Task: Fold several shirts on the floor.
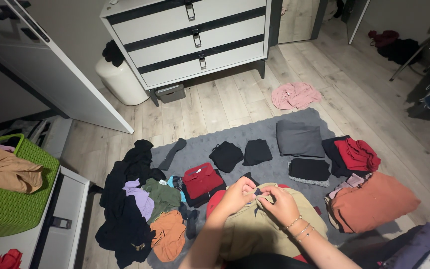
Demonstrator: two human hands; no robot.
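White drawer chest (pixel 190 37) stands on pale wood-plank floor (pixel 225 99).

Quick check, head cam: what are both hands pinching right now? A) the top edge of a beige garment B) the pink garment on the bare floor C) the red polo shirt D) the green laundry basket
A: the left hand and right hand meet at the top edge of the beige garment, fingers closed on its fabric; the red polo shirt lies folded apart on the grey rug.
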